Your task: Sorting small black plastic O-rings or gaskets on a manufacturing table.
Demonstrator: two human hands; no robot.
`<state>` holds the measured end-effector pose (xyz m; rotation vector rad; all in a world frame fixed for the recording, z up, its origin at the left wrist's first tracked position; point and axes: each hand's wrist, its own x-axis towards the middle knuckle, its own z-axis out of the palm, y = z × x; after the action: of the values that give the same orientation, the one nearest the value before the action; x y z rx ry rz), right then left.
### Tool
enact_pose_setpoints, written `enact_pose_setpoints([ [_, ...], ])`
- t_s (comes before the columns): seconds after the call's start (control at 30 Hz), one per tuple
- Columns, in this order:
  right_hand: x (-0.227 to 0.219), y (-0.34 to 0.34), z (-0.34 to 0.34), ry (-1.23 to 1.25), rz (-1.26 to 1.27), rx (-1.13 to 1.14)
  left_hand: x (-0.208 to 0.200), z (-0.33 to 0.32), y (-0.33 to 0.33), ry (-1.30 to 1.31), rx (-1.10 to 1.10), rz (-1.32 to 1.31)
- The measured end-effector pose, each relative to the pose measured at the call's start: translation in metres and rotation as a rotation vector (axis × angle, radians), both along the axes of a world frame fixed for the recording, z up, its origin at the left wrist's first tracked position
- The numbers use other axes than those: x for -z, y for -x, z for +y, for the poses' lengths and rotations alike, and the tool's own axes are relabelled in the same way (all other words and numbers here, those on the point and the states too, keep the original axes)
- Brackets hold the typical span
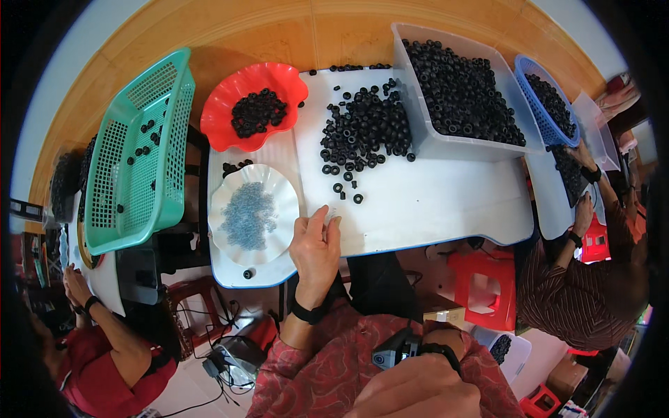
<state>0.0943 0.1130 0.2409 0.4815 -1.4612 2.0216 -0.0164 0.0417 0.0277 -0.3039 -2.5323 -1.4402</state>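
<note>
My left hand is over the front edge of the white table, palm down. Its index finger stretches to the tabletop, the thumb stands slightly apart, and the other fingers curl under. Tiny clear pieces lie by the fingertips. Just beyond are loose black ring-shaped parts in a heap. Left of this hand, a white scalloped plate holds many small pale-blue clear pieces. My right hand is raised close at the lower edge, its fingers cut off or hidden.
A red scalloped dish and a clear bin hold black parts. On the left stands a green basket, on the right a blue basket. Co-workers sit at left and right. A red stool stands below.
</note>
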Motion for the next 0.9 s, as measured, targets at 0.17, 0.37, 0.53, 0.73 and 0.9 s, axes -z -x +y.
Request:
enact_pose_setpoints([
  [0.17, 0.04, -0.002, 0.033, 0.128, 0.208, -0.533, 0.005, 0.009, 0.004, 0.201, -0.022, 0.09],
  [0.37, 0.099, 0.026, 0.043, -0.58, -0.308, 0.288, 0.008, 0.005, 0.005, 0.213, -0.031, 0.116],
  [0.53, 0.202, 0.061, 0.052, -0.63, -0.524, 0.421, 0.005, 0.008, 0.005, 0.236, -0.024, 0.149],
  [0.73, 0.206, 0.076, 0.042, -0.94, -0.543, 0.511, 0.003, -0.001, 0.006, 0.163, 0.024, 0.101],
  [0.9, 0.211, 0.085, 0.04, -1.057, -0.529, 0.569, 0.0, -0.003, 0.007, 0.101, 0.068, 0.062],
])
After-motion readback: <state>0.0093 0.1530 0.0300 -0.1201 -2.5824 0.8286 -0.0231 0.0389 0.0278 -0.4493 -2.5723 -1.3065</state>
